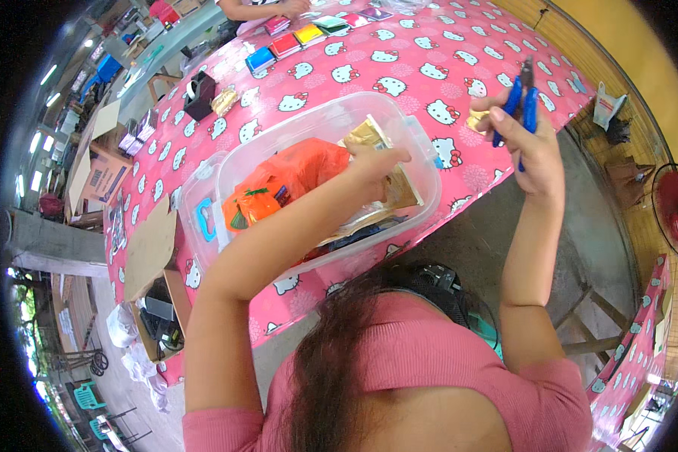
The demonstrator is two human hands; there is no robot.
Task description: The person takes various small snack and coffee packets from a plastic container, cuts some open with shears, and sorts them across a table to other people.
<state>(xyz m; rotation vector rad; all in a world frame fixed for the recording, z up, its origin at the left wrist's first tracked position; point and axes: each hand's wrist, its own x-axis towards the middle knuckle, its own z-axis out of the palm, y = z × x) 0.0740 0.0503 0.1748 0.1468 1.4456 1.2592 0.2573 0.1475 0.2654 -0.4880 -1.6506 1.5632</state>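
tub (420,167) on table (410,75) | bag (313,162), packets (405,192) in tub | left hand (373,169) over packets | pliers (532,109) in right hand (539,154), right of tub | tape dispenser (200,98) behind tub, leftward

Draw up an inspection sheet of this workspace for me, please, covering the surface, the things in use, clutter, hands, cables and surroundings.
Surface: pink patterned tablecloth covers the table.
Job's things: clear plastic bin holding an orange bag and gold packets; blue-handled pliers raised outside it.
Clutter: black tape dispenser, a row of coloured packs, and an open carton with dark items at left.
Hands: right hand grips the pliers; left hand is at the gold packets, grip unclear.
Cables: nothing clearly seen.
Surroundings: another person's hand at the far side; yellow wall at right; green chair at lower left.
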